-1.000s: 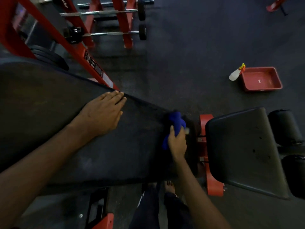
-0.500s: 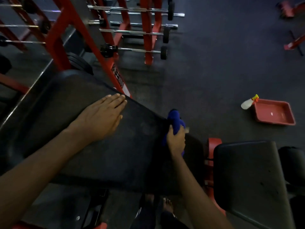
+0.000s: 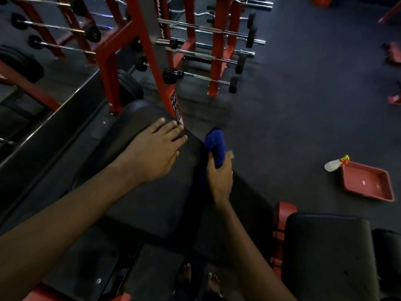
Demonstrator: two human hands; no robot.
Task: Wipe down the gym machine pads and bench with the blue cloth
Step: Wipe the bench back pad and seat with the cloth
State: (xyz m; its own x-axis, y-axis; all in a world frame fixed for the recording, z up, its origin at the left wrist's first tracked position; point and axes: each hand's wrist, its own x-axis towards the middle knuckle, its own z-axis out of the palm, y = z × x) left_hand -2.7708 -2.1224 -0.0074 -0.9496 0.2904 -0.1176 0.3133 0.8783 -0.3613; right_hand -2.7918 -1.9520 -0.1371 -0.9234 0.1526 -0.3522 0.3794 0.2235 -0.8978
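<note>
Left hand (image 3: 155,152) flat, fingers straight, resting on long black padded bench back (image 3: 138,192) at frame centre. Right hand (image 3: 219,175) grips bunched blue cloth (image 3: 216,146) at pad's far edge. Red plastic tray (image 3: 366,181) and white spray bottle (image 3: 334,165) on floor, right.

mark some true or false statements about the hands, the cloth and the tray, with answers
1. The right hand grips the blue cloth. True.
2. The left hand holds the spray bottle. False: it rests flat on the long black pad; the bottle lies by the red tray.
3. The red tray sits on the long black pad. False: it is on the floor.
4. The blue cloth is at the long black pad's far edge. True.
</note>
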